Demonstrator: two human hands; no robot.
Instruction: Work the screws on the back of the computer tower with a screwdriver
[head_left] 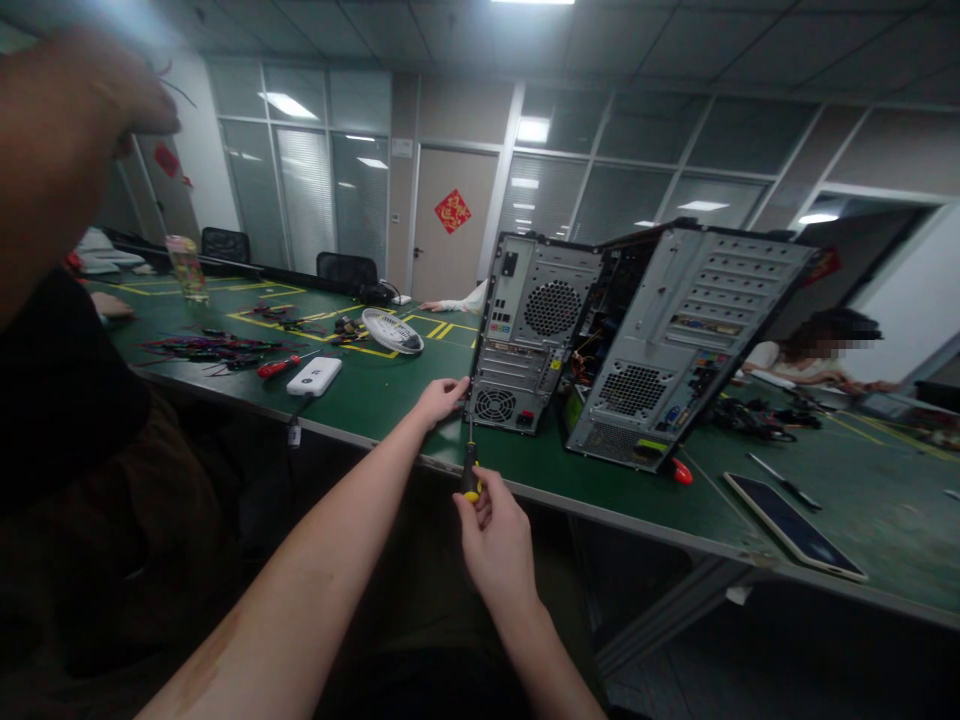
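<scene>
Right hand [491,525] clenched around the black-and-yellow handle of a screwdriver [470,470], shaft pointing up toward the lower left corner of a grey metal computer tower [534,335], tip at or just short of the rear panel; exact contact too small to tell. Left hand [442,398] laid flat against that same lower left corner, fingers spread loosely, bracing the case and gripping nothing. Tower standing upright at the near edge of a green-topped workbench [390,395], rear panel with fan grilles and ports facing the camera. Judged from the pictures, work only partly along: side of the tower seemingly open already, coloured wiring visible in the gap, with a second grey chassis panel [675,340] leaning just beside it on the right; screws at the rear probably not all dealt with. Farther out on the bench: a red-handled screwdriver [279,367], a white rectangular power bank [314,376], a round white fan grille [392,331], a dark flat tablet [795,525] near the right edge. Another person's blurred raised arm [52,150] at upper left, apart from both working hands.
</scene>
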